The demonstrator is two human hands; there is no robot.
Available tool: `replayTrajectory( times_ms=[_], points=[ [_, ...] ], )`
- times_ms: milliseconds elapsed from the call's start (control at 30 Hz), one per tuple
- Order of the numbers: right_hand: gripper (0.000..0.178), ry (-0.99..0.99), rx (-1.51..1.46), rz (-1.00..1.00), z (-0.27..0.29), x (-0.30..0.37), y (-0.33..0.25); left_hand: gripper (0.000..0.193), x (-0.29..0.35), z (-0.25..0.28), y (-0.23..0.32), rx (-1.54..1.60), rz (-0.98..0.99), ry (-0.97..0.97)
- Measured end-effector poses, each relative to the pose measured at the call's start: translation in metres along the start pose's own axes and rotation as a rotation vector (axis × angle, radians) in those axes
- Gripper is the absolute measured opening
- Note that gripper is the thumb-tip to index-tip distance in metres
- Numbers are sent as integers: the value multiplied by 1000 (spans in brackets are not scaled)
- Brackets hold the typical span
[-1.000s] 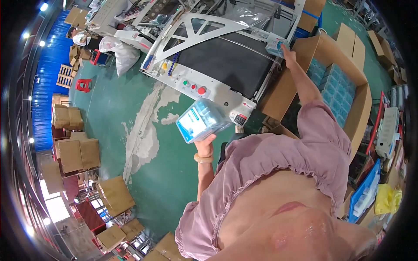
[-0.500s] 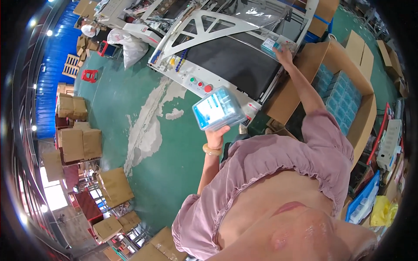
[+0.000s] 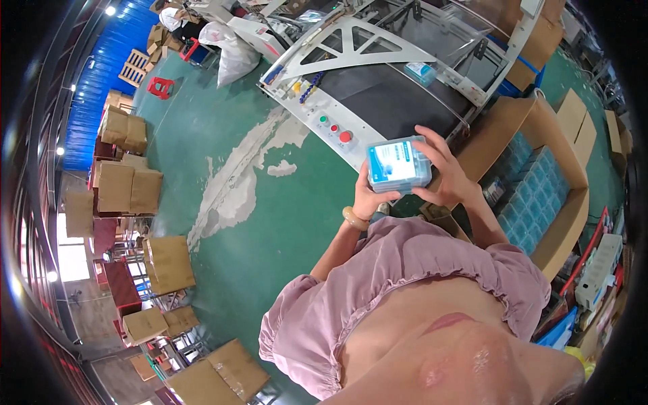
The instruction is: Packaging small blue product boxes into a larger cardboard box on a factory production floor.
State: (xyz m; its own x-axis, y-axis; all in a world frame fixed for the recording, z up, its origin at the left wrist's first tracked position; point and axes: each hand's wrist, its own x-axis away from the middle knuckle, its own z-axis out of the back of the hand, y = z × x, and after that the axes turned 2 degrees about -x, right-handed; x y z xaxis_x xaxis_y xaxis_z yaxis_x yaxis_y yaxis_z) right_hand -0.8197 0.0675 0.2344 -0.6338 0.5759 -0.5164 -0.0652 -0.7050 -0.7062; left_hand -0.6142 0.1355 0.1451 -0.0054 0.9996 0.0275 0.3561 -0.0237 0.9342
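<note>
A stack of clear plastic boxes [image 3: 397,165] with a blue and white label on top is in my left hand [image 3: 370,197], its fingers and thumb wrapped round the left and near sides. My right hand [image 3: 451,174] is at the stack's right edge, fingers spread and thumb apart. Its fingertips overlap the upper right corner; whether they press on it I cannot tell. Beyond my hands, another labelled box [image 3: 420,73] lies on the black belt [image 3: 368,94] of a machine.
The machine's white panel [image 3: 331,125] carries red and green buttons beneath a white frame arm [image 3: 358,46]. To my right, an open carton [image 3: 574,229] holds rows of similar clear boxes [image 3: 536,196]. Brown cartons [image 3: 169,263] stand at left; a person [image 3: 177,21] sits far off.
My right hand has let go of the box on the belt and come back to the stack. The left hand has carried the stack rightward. That box now lies farther along the belt.
</note>
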Motion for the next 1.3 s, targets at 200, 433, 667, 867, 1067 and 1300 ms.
replayTrajectory(
  times_ms=[200, 433, 667, 867, 1067, 1300],
  points=[
    [75, 0, -6, 28, 1, 4, 1, 98, 2, 4, -14, -1, -23, -12],
    [58, 555, -352, -215, 17, 16, 49, 98, 9, -2, -2, 32, -17, 20],
    [43, 1085, -670, -500, 75, 15, 164, 94, 14, 6, -2, 34, -66, 87],
    [51, 1274, 57, -1099, 100, 82, 310, 92, 19, 2, -1, 80, -51, 112],
    [70, 1306, 88, -1412, 73, 106, 354, 89, 24, 5, 0, 86, -30, 150],
    [86, 1187, 143, -1458, 52, 75, 335, 85, 26, 8, 5, 60, -62, 177]
  ],
)
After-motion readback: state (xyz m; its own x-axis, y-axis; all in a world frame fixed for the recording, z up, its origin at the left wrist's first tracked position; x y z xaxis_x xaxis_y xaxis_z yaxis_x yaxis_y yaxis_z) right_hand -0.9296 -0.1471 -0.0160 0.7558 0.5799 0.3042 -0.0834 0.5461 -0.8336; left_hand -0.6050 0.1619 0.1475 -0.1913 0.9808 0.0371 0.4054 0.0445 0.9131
